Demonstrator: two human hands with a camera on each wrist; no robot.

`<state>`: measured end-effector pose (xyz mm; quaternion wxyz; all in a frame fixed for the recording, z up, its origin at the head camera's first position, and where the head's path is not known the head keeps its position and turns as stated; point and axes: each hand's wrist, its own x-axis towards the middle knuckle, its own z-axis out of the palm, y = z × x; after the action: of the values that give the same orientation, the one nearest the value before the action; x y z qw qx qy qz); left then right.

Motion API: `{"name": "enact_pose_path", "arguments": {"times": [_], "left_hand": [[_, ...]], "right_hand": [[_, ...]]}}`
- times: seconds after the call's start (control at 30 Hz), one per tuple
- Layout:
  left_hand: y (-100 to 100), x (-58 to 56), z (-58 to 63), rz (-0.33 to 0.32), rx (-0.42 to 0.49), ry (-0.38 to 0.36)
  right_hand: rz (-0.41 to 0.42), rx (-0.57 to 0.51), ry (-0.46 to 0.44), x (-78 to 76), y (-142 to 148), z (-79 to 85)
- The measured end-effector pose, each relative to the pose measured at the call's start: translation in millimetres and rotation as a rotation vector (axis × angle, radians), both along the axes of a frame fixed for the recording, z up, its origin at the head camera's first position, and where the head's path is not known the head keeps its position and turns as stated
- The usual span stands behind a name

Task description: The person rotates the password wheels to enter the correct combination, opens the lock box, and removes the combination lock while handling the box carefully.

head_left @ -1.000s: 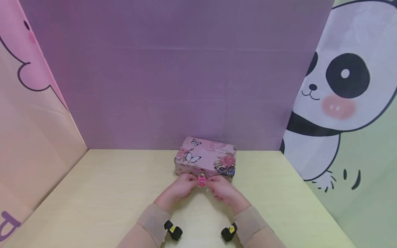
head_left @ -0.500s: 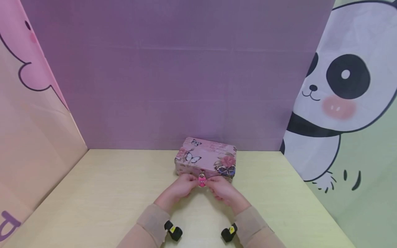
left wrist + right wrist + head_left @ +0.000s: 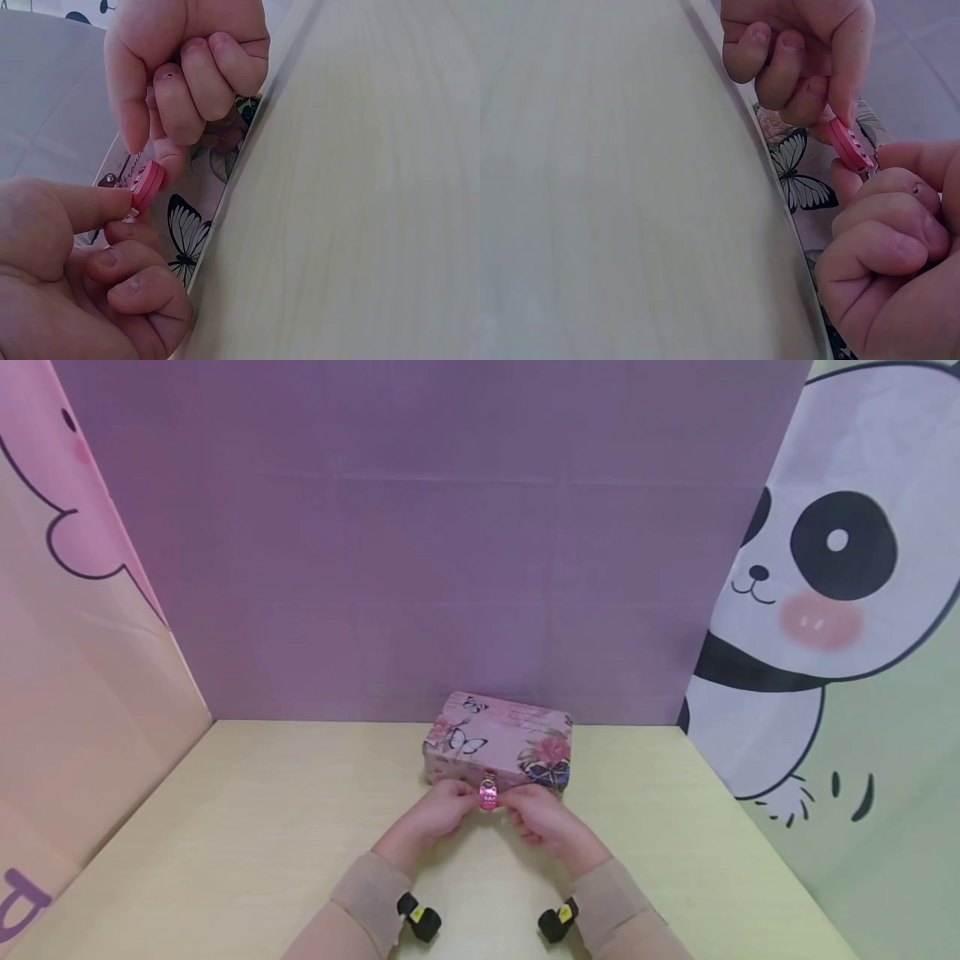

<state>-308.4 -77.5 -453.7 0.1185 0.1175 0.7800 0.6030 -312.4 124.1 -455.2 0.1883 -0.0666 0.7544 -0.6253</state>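
Observation:
A small pink padlock [image 3: 488, 795] hangs at the front clasp of a pink box [image 3: 498, 739] printed with butterflies and roses. From its left side my left hand [image 3: 447, 806] pinches the padlock between thumb and index finger. My right hand [image 3: 536, 814] has its thumb and index finger at the padlock's other side, the remaining fingers curled in. In the right wrist view small pale marks run along the edge of the padlock [image 3: 850, 146], and metal shows close to my right thumb. The box lid is closed.
The box stands on a pale wooden table [image 3: 300, 827], near the purple back wall [image 3: 450, 543]. A panda print [image 3: 840, 543] covers the right wall, and a pink cartoon figure [image 3: 82, 527] the left one. Black wrist cameras sit on both forearms.
The padlock has turned slightly between my fingers, so its face catches the light differently. My right wrist has shifted a little to the right; my left hand and the box stay put.

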Motion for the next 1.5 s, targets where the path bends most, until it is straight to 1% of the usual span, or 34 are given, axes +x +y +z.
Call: {"name": "enact_pose_path", "arguments": {"times": [0.27, 0.7, 1.0, 1.27, 1.5], "left_hand": [[-0.7, -0.4, -0.4, -0.006, 0.001, -0.002], [-1.3, -3.6, -3.2, -0.010, -0.007, -0.006], [-1.7, -2.7, -2.1, -0.016, -0.002, -0.024], [0.1, -1.9, -1.1, 0.003, -0.027, -0.055], [0.3, -0.4, -0.9, 0.002, -0.016, -0.044]], "right_hand": [[0.011, -0.016, -0.019, -2.1, 2.5, -0.9], [0.034, -0.022, -0.001, -1.2, 4.8, -2.5], [0.029, -0.014, 0.029, 1.9, 3.9, 1.8], [0.027, 0.045, 0.059, 2.2, 3.2, 1.3], [0.013, 0.063, 0.087, 2.3, 1.2, -1.6]]}}
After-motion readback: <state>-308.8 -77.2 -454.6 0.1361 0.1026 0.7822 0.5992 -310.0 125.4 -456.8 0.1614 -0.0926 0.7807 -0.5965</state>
